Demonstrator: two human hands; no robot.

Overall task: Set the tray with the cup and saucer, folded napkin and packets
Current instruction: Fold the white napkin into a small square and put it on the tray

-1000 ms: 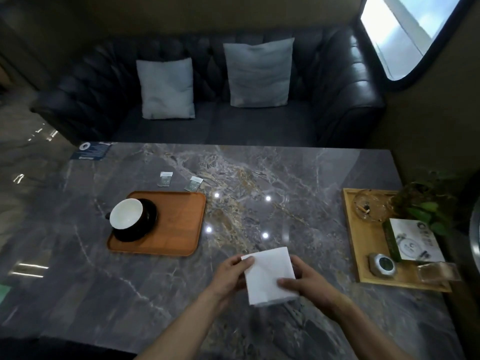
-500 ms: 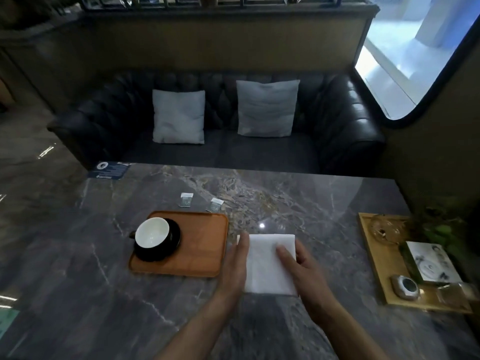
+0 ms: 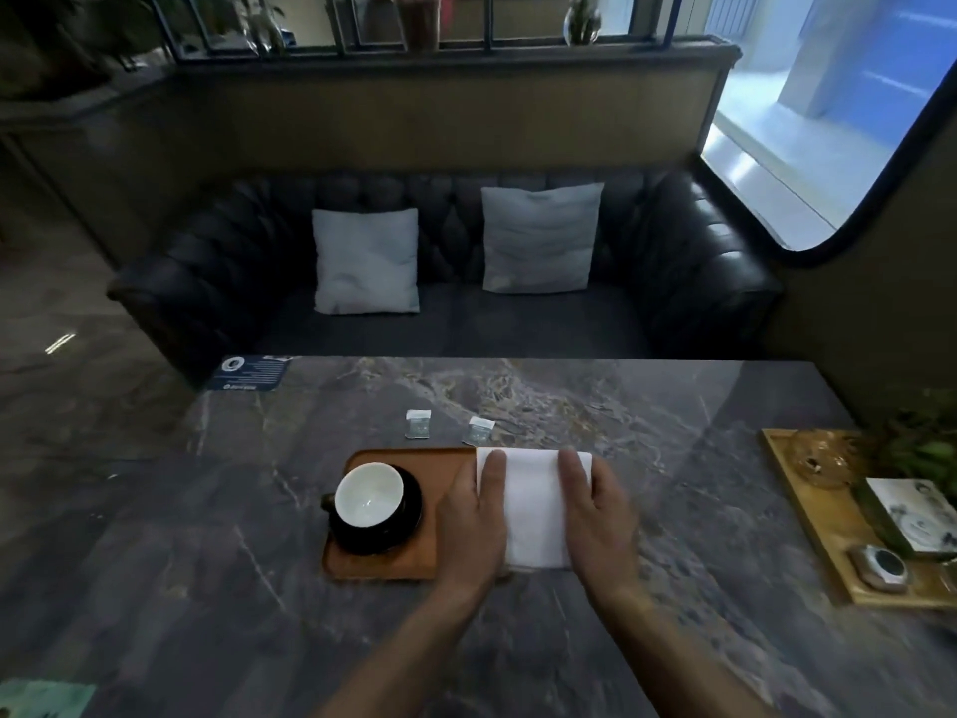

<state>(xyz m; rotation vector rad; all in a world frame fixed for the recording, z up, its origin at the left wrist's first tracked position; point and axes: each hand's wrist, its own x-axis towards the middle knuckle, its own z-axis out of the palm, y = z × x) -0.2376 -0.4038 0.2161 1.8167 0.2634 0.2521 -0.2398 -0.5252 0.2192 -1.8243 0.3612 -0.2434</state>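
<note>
Resting flat under both palms, a white folded cloth napkin (image 3: pixel 533 510), rectangular and smooth-faced, lies over the right end of a rounded-corner orange-brown wooden tray (image 3: pixel 386 567); its right edge seems to pass beyond the tray rim, though the fingers hide where exactly.

Left hand (image 3: pixel 474 515): fingers together and extended, pressed along the napkin's left edge, palm over tray wood. Not gripping, just laid flat.
Right hand (image 3: pixel 598 515): same posture, fingers straight, covering the napkin's right edge. Flat, not curled round anything.

On the tray's left half: a glossy cup with a white bowl-shaped interior (image 3: pixel 368 493) sitting on a round black saucer (image 3: pixel 409 526), dark handle stub poking left past the tray edge.

Two small pale paper packets, square with dark printed lower halves, lie off the tray on the tabletop just beyond its far rim: left packet (image 3: pixel 418 424) and right packet (image 3: pixel 478 431), apart from each other, the right one tilted.

Surface: grey polished marble-patterned tabletop (image 3: pixel 207 536), veined with rust and white streaks, faintly reflective.

Far right: a second light bamboo tray (image 3: pixel 823 536), rectangular, carrying a glass dish, a printed box and a small round device.

Beyond the tabletop, a black tufted leather sofa (image 3: pixel 699 282) with two grey square cushions.
</note>
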